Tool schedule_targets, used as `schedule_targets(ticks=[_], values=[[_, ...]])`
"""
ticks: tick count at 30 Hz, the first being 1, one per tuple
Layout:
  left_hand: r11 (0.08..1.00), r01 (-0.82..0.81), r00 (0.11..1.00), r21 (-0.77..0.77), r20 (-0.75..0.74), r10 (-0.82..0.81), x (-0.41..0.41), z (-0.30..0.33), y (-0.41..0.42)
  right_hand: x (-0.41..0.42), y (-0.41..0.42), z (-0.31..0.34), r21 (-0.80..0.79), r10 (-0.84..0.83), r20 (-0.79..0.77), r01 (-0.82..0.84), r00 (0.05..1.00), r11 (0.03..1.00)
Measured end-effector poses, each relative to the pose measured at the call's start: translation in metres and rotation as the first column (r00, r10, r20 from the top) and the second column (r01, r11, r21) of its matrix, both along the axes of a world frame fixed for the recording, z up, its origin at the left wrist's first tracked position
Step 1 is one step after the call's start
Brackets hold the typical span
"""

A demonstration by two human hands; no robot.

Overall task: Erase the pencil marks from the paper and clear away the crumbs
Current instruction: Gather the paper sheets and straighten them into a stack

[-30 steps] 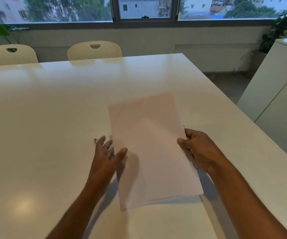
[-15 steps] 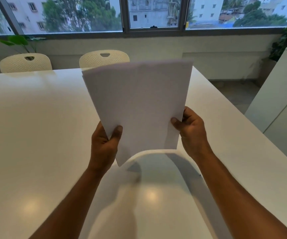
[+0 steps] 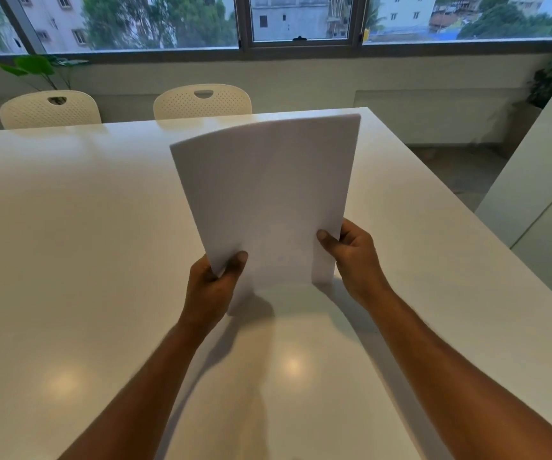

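1. Both grips closed on the paper (image 3: 268, 200): left hand (image 3: 209, 287) pinching the lower left corner, thumb on the near face; right hand (image 3: 355, 257) pinching the lower right edge.
2. Paper held near upright above the counter (image 3: 69, 227), clear of the surface, upper part bowed slightly.
3. Step in hand, by judgement: tipping the sheet to shed eraser crumbs, late in the task.
4. Next move, likely: a light shake or tap, grip kept firm at both corners, then laying the sheet flat.
5. Near face plain white; no pencil marks or crumbs discernible; top edge blurred.
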State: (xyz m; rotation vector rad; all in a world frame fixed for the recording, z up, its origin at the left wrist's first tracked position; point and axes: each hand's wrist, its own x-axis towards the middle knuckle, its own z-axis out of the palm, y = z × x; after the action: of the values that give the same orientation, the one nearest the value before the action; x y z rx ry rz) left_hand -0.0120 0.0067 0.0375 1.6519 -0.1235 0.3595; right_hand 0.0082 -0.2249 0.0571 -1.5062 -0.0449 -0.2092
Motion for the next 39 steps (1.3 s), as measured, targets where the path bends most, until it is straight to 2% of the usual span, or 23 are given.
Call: schedule_targets(ticks=[2,4,6,8,9,10,11,12,13,14,15,16,20,24,26,27,29,31,32,34,38,39], values=[[0.996,-0.002,1.000,0.090,0.005,0.001,0.000,-0.001,-0.003,0.001,0.000,-0.004,-0.015,0.003,-0.038,-0.004,0.999,1.000],[0.990,-0.075,0.997,0.118,-0.009,0.077,0.001,0.007,-0.003,0.003,-0.002,0.001,-0.048,-0.011,-0.031,0.009,0.999,0.999],[0.976,-0.185,0.982,0.118,0.046,0.181,0.004,0.018,0.002,0.006,-0.006,0.007,-0.118,-0.125,-0.015,0.122,0.992,0.985],[0.963,-0.267,0.961,0.033,0.078,0.264,0.007,0.030,0.012,0.002,-0.007,0.001,-0.312,-0.311,0.018,0.301,0.950,0.901],[0.955,-0.295,0.952,-0.034,0.071,0.297,0.009,0.035,0.017,-0.004,-0.003,-0.008,-0.431,-0.347,0.045,0.332,0.937,0.839],[0.943,-0.321,0.943,-0.089,0.059,0.326,0.011,0.039,0.021,-0.015,0.008,-0.018,-0.554,-0.307,0.058,0.286,0.950,0.782],[0.932,-0.343,0.935,-0.117,0.055,0.351,0.012,0.042,0.025,-0.028,0.024,-0.027,-0.694,-0.173,0.038,0.150,0.984,0.704],[0.923,-0.364,0.926,-0.122,0.062,0.373,0.014,0.045,0.027,-0.040,0.044,-0.037,-0.809,0.034,-0.004,-0.024,0.999,0.588],[0.916,-0.381,0.918,-0.121,0.065,0.391,0.014,0.047,0.028,-0.050,0.064,-0.049,-0.892,0.228,-0.067,-0.160,0.971,0.422],[0.912,-0.391,0.914,-0.120,0.066,0.400,0.015,0.048,0.029,-0.061,0.084,-0.055,-0.943,0.350,-0.118,-0.216,0.929,0.254],[0.911,-0.396,0.912,-0.118,0.065,0.405,0.014,0.049,0.029,-0.068,0.098,-0.062,-0.959,0.394,-0.164,-0.239,0.904,0.149],[0.910,-0.399,0.911,-0.112,0.063,0.407,0.013,0.049,0.030,-0.070,0.103,-0.066,-0.968,0.396,-0.172,-0.229,0.902,0.101],[0.903,-0.419,0.906,-0.098,0.026,0.423,0.002,0.046,0.040,-0.044,0.073,-0.076,-0.994,0.337,-0.022,-0.055,0.941,0.089],[0.894,-0.440,0.898,-0.079,-0.056,0.437,-0.017,0.039,0.053,-0.016,0.000,-0.075,-1.000,0.025,-0.010,-0.010,1.000,-0.020],[0.894,-0.444,0.894,-0.066,-0.106,0.436,-0.026,0.034,0.059,-0.009,-0.019,-0.068,-0.998,-0.169,0.041,0.031,0.985,-0.063],[0.895,-0.443,0.892,-0.058,-0.127,0.433,-0.029,0.033,0.060,-0.006,-0.017,-0.066,-0.997,-0.176,0.057,0.047,0.983,-0.062],[0.899,-0.436,0.891,-0.037,-0.161,0.425,-0.033,0.031,0.061,0.002,0.004,-0.066,-0.993,-0.001,0.119,0.119,0.993,0.019],[0.913,-0.409,0.897,-0.008,-0.188,0.400,-0.035,0.030,0.059,0.008,0.036,-0.066,-0.996,0.199,0.070,0.056,0.977,0.076],[0.922,-0.388,0.903,0.007,-0.200,0.381,-0.036,0.030,0.058,0.012,0.045,-0.065,-0.998,0.248,0.001,-0.013,0.969,0.057],[0.936,-0.351,0.910,0.020,-0.228,0.346,-0.040,0.028,0.057,0.022,0.040,-0.056,-0.993,0.221,-0.115,-0.105,0.969,-0.057],[0.960,-0.279,0.916,0.019,-0.296,0.272,-0.049,0.022,0.055,0.039,-0.030,-0.061,-0.974,-0.020,-0.059,-0.062,0.998,-0.216],[0.964,-0.264,0.913,0.022,-0.318,0.257,-0.052,0.019,0.056,0.041,-0.049,-0.060,-0.971,-0.097,-0.065,-0.086,0.993,-0.223]])
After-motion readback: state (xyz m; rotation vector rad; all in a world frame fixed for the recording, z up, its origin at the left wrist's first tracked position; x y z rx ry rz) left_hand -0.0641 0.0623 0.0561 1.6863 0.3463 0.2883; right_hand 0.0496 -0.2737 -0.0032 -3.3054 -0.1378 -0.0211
